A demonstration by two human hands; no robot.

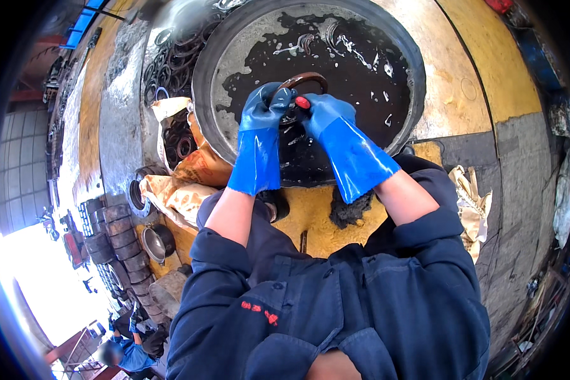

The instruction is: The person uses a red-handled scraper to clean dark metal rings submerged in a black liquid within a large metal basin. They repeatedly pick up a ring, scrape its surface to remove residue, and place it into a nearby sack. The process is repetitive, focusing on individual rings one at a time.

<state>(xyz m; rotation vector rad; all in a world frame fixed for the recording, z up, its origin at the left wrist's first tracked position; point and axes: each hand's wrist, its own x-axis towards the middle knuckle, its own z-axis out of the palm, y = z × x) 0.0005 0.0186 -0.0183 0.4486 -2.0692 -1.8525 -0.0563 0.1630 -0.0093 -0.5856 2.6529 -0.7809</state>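
Observation:
Both my hands wear long blue rubber gloves and meet over a wide round grey tub (204, 82) of dark liquid. My left hand (264, 109) closes round the left side of a brown ring (315, 75), which is tilted up above the liquid. Close beside it, my right hand (329, 114) is closed on a dark tool with a red end (303, 102); the rest of that tool is hidden in the glove and behind the ring. Pale foam and wet shiny shapes show on the liquid (354, 88) beyond my hands.
Left of the tub lie a heap of dark rings (174, 66) and a torn orange-and-white sack (199, 166). Farther left stand stacked dark cylindrical pieces (123, 231) and a metal pot (153, 244). A crumpled paper sack (470, 206) lies at right. Another person (133, 354) is at lower left.

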